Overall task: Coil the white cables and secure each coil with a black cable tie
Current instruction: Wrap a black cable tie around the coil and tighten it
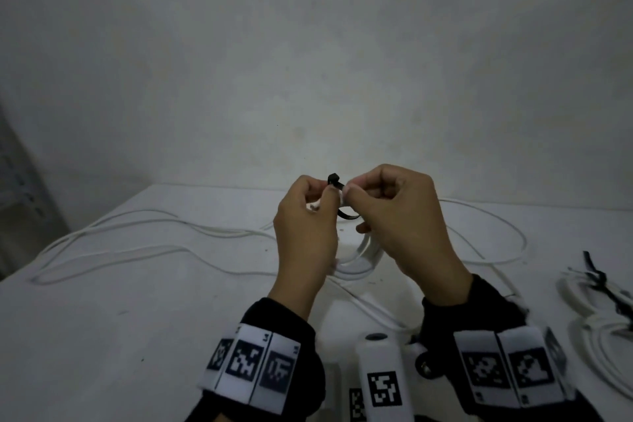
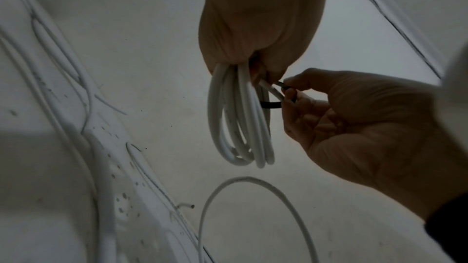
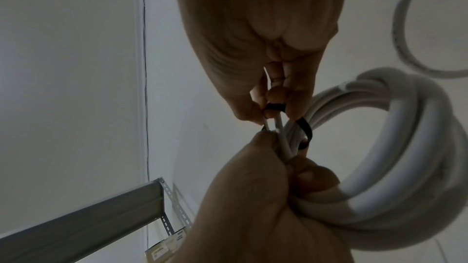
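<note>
Over our white surface, left hand grips the white coil while right hand pinches the black cable tie.

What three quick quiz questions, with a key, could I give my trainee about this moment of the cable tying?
1. True or false: the white coil lies flat on the table.
2. Which hand grips the coil: A left hand, B right hand?
3. Fill in: the right hand pinches the black ____ looped round the coil.

Key:
1. False: it hangs in the air from the hand.
2. A.
3. cable tie; its head sticks up between the two hands. Tied coils already lie at the right, and loose cable remains at the left.
</note>
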